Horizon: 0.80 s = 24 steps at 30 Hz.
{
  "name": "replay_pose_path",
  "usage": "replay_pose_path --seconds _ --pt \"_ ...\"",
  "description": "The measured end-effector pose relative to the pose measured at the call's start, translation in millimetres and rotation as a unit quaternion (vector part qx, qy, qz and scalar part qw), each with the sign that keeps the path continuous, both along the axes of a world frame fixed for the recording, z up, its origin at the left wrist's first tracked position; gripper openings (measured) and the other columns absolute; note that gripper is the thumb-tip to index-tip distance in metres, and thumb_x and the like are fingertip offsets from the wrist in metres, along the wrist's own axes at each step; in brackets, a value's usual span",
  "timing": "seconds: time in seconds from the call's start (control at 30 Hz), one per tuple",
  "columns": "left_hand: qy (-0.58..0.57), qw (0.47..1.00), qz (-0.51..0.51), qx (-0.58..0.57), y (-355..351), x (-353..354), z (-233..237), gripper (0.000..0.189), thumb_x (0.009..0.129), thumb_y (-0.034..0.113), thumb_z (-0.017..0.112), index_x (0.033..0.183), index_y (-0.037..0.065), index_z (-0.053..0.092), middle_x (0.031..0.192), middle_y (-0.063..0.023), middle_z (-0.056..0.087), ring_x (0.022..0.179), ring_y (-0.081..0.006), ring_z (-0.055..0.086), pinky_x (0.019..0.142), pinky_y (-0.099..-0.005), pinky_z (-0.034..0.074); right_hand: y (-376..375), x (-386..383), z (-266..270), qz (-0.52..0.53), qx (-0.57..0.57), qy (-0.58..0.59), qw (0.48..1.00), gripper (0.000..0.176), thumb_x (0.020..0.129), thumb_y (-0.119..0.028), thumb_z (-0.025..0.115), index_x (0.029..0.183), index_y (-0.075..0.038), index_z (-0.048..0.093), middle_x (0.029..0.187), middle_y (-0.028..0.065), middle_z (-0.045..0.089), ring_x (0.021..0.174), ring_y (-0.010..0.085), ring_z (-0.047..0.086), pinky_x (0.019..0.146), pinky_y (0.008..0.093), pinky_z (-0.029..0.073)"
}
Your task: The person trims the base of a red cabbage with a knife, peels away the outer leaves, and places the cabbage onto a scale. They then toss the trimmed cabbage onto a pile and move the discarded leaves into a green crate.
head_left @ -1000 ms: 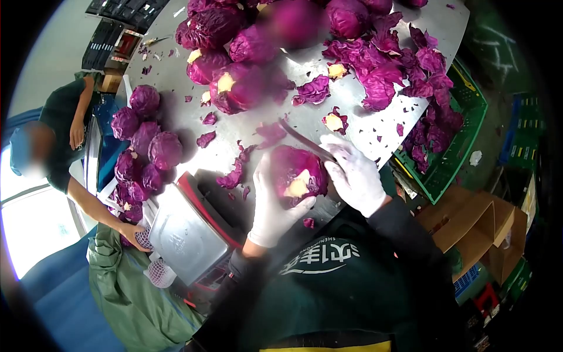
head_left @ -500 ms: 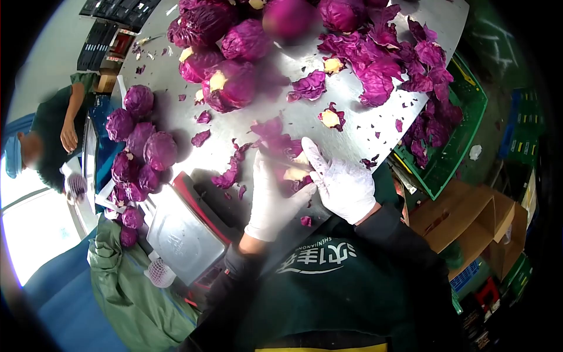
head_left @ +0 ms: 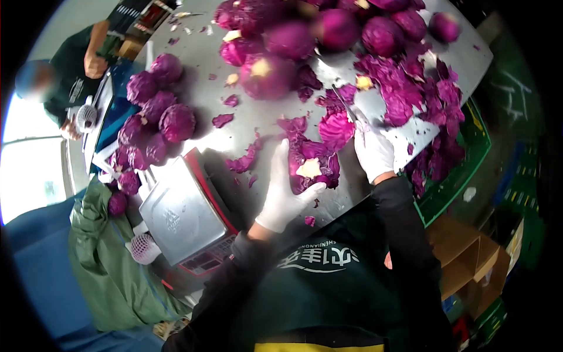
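My left hand [head_left: 282, 189], in a white glove, grips a red cabbage [head_left: 309, 165] with its pale cut stem facing me, resting on the steel table [head_left: 206, 100]. My right hand [head_left: 373, 151], also gloved, is shut on a knife [head_left: 348, 107] whose blade points away over the table. A loose purple leaf [head_left: 335, 128] lies by the blade, just beyond the cabbage.
Whole red cabbages [head_left: 159, 120] are piled at the left and at the far side [head_left: 293, 41]. Trimmed leaves [head_left: 410, 94] heap at the right above a green crate [head_left: 463, 170]. A metal scale [head_left: 176, 217] stands at my left. Another person [head_left: 70, 70] works at the table's far left.
My right hand has moved away from the cabbage toward the far right with the knife, and a cut leaf has come off. The left hand keeps hold of the cabbage.
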<state>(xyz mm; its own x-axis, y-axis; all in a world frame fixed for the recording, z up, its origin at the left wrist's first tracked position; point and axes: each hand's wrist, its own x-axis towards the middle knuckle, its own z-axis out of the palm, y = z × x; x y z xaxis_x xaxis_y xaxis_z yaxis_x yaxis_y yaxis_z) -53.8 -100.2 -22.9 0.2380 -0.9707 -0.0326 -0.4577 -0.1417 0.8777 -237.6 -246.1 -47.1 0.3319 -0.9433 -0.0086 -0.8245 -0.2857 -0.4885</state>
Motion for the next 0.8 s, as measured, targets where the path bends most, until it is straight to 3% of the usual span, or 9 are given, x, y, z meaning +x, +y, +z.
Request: replay_pose_path --seconds 0.1,0.13,0.2,0.27,0.33,0.4,0.53,0.7,0.8 --pt "0.173 0.985 0.013 -0.014 13.8 10.3 -6.4 0.111 0.076 0.023 0.086 0.155 -0.003 0.013 0.149 -0.0204 0.035 0.139 -0.0277 0.036 0.115 -0.0386 0.031 -3.9 1.6 -29.1 0.057 -0.045 -0.115 0.991 0.039 0.1 -0.025 0.047 0.133 -0.005 0.056 0.108 0.0237 0.067 0.093 0.0395 0.065 0.082 0.0423 0.053" --pt "0.023 0.999 -0.009 -0.036 16.6 13.4 1.3 0.116 0.074 0.023 0.088 0.155 -0.005 0.009 0.152 -0.0234 0.029 0.142 -0.0309 0.033 0.117 -0.0406 0.03 -6.1 3.9 -31.5 0.078 -0.058 -0.141 0.985 0.039 0.101 -0.026 0.047 0.132 -0.004 0.057 0.112 0.0253 0.066 0.097 0.041 0.064 0.083 0.0423 0.053" --pt "-0.101 0.993 0.055 -0.009 24.2 1.5 -3.6 0.113 0.07 0.026 0.089 0.151 -0.008 0.017 0.152 -0.0301 0.026 0.145 -0.0382 0.027 0.118 -0.0428 0.026 0.7 10.8 -10.6 0.004 0.143 -0.124 0.982 0.043 0.103 -0.031 0.047 0.133 -0.001 0.055 0.115 0.0243 0.066 0.101 0.0377 0.064 0.086 0.0413 0.052" --pt "0.057 0.989 0.117 -0.07 15.4 -11.0 3.8 0.118 0.07 0.023 0.089 0.152 -0.008 0.01 0.156 -0.0295 0.018 0.145 -0.0388 0.027 0.119 -0.0431 0.026 18.2 11.8 -6.3 -0.016 0.222 -0.245 0.944 0.056 0.1 -0.032 0.057 0.141 0.003 0.046 0.119 0.0218 0.064 0.102 0.0351 0.065 0.091 0.0405 0.05" --pt "-0.052 0.988 0.074 -0.122 12.1 -5.1 10.2 0.111 0.069 0.022 0.087 0.153 -0.002 0.018 0.155 -0.0307 0.02 0.144 -0.0438 0.028 0.118 -0.0474 0.027 45.9 22.8 21.5 0.058 0.2 -0.27 0.94 0.075 0.092 -0.028 0.07 0.148 0.003 0.033 0.128 0.0205 0.059 0.11 0.0317 0.061 0.096 0.0399 0.048" --pt "-0.142 0.989 0.011 -0.037 8.8 -2.5 18.6 0.099 0.072 0.026 0.083 0.151 0.004 0.029 0.154 -0.0293 0.024 0.14 -0.0475 0.031 0.115 -0.0507 0.03 62.4 32.4 31.8 0.121 0.099 -0.224 0.962 0.094 0.084 -0.023 0.08 0.154 0.002 0.022 0.135 0.0191 0.053 0.118 0.0297 0.057 0.1 0.0392 0.046" --pt "-0.14 0.989 0.026 -0.047 10.9 1.1 15.4 0.084 0.074 0.036 0.079 0.145 0.01 0.042 0.15 -0.0277 0.031 0.133 -0.0511 0.035 0.111 -0.0535 0.035 59.6 31.2 15.7 0.061 0.305 -0.478 0.821 0.103 0.079 -0.018 0.085 0.156 0.0 0.019 0.128 0.0123 0.051 0.115 0.0202 0.051 0.103 0.034 0.043" --pt "-0.161 0.985 0.035 -0.058 13.4 -2.5 14.9 0.082 0.074 0.039 0.079 0.142 0.008 0.045 0.15 -0.0273 0.032 0.132 -0.0496 0.036 0.11 -0.0541 0.036 62.4 21.1 27.2 0.131 0.057 -0.263 0.954 0.071 0.086 -0.024 0.077 0.143 0.003 0.042 0.119 0.0149 0.061 0.107 0.0232 0.061 0.095 0.0331 0.049" --pt "-0.154 0.983 0.039 -0.096 13.7 0.2 5.8 0.083 0.072 0.037 0.081 0.141 0.006 0.046 0.148 -0.0261 0.034 0.133 -0.0483 0.035 0.112 -0.0541 0.032 58.1 19.6 27.4 0.22 -0.115 -0.158 0.956 0.054 0.089 -0.03 0.072 0.131 0.001 0.057 0.122 0.0197 0.065 0.108 0.0327 0.065 0.094 0.0389 0.052"
